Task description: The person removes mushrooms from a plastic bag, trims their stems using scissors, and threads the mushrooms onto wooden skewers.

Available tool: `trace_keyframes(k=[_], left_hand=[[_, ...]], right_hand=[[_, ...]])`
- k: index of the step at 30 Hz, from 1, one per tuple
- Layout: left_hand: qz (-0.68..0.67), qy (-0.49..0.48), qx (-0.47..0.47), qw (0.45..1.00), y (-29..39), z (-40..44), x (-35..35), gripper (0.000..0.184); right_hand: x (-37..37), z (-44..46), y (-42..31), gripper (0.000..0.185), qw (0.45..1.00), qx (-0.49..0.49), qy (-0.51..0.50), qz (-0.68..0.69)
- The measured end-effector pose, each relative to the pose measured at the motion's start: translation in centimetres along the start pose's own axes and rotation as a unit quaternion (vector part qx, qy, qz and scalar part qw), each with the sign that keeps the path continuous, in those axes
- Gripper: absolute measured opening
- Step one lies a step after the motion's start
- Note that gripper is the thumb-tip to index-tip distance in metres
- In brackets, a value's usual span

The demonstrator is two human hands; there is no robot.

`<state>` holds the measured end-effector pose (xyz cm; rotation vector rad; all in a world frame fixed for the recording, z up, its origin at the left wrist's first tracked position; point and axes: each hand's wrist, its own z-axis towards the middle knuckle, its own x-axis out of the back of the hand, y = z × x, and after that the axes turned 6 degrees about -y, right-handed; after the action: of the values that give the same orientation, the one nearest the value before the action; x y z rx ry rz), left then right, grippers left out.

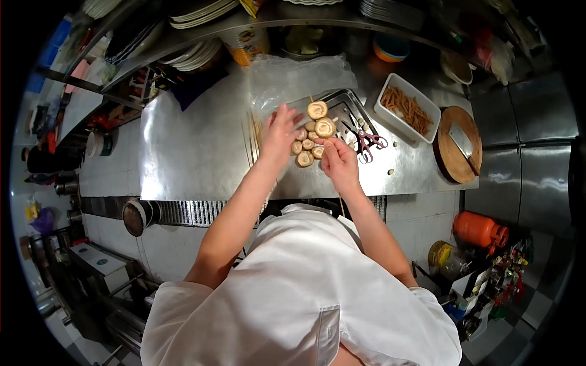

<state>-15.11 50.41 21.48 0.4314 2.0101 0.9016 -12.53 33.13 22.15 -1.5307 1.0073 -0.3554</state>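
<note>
Two mushroom caps (325, 127) are threaded on a thin wooden skewer (342, 206), whose tip shows past the upper cap. My right hand (339, 161) pinches this skewer below the caps, and its lower end points back toward my apron. Fingers apart and a little blurred, my left hand (281, 129) hovers left of the caps and holds nothing. Between both hands lies a small pile of loose mushrooms (304, 158) on the steel table. Several bare skewers (250, 141) lie beside my left hand. Red-handled kitchen scissors (370, 143) rest at the edge of a metal tray (352, 100).
A clear plastic bag (293, 79) lies behind the mushrooms. To the right stands a white tub (427, 135) of brown strips, then a round wooden board (447, 160) with a cleaver (462, 146). A shelf with stacked plates (203, 13) spans the back. An orange gas cylinder (476, 230) is on the floor.
</note>
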Motion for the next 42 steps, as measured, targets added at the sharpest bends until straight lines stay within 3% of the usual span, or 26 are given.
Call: trace_keyframes(k=[1, 3, 4, 6, 7, 9, 12, 16, 17, 18, 19, 20, 21, 24, 42], left_hand=[[0.105, 0.076, -0.025, 0.991, -1.8, 1.5, 2.8, 0.035], [0.236, 0.092, 0.04, 0.967, -7.5, 5.1, 11.9, 0.039], [0.237, 0.09, 0.044, 0.966, -10.1, 6.0, 14.5, 0.039], [0.471, 0.15, 0.004, 0.869, -13.7, 6.6, 17.5, 0.04], [0.472, 0.146, 0.007, 0.869, -12.6, 5.8, 15.6, 0.04], [0.597, 0.156, 0.064, 0.784, -11.4, 4.6, 11.2, 0.044], [0.635, 0.161, 0.058, 0.753, -12.8, 4.2, 9.4, 0.044], [0.596, 0.176, 0.026, 0.783, -15.2, 5.2, 11.4, 0.044], [0.475, 0.141, 0.025, 0.868, -17.2, 6.7, 14.5, 0.03], [0.475, 0.146, 0.022, 0.868, -15.0, 6.2, 13.6, 0.03], [0.29, 0.119, 0.058, 0.948, -11.1, 4.8, 11.3, 0.024], [0.092, 0.087, 0.089, 0.988, -8.0, 3.5, 9.7, 0.019], [0.044, 0.037, 0.097, 0.994, -6.1, 3.6, 9.9, 0.019], [-0.038, 0.025, 0.073, 0.996, -0.5, 2.5, 7.2, 0.02], [-0.002, 0.018, 0.006, 1.0, 4.0, 0.3, 3.2, 0.029]], right_hand=[[0.9, -0.4, 0.4, 0.025, 1.0, -0.02, 0.007, 0.002], [2.4, -1.0, 1.7, 0.026, 0.999, -0.041, 0.016, 0.005], [3.1, -1.3, 2.7, 0.026, 0.998, -0.055, 0.024, 0.009], [3.5, -1.9, 3.5, 0.026, 0.997, -0.07, 0.035, 0.015], [3.3, -2.2, 3.6, 0.025, 0.996, -0.077, 0.036, 0.009], [3.0, -2.6, 3.5, 0.025, 0.996, -0.085, 0.033, 0.016], [2.5, -2.5, 4.0, 0.025, 0.995, -0.092, 0.022, 0.003], [2.1, -2.6, 3.8, 0.025, 0.995, -0.099, 0.008, -0.006], [2.0, -2.7, 3.1, 0.025, 0.994, -0.106, -0.002, -0.017], [2.0, -2.8, 2.8, 0.025, 0.994, -0.105, -0.009, -0.017], [2.0, -2.9, 2.6, 0.025, 0.993, -0.113, -0.021, -0.015], [1.9, -3.2, 2.5, 0.025, 0.992, -0.123, -0.034, -0.014], [1.5, -3.3, 2.2, 0.025, 0.99, -0.122, -0.043, -0.047], [0.3, -3.6, 1.5, 0.025, 0.987, -0.116, -0.078, -0.076], [-2.0, -2.8, 0.3, 0.025, 0.988, -0.098, -0.101, -0.066]])
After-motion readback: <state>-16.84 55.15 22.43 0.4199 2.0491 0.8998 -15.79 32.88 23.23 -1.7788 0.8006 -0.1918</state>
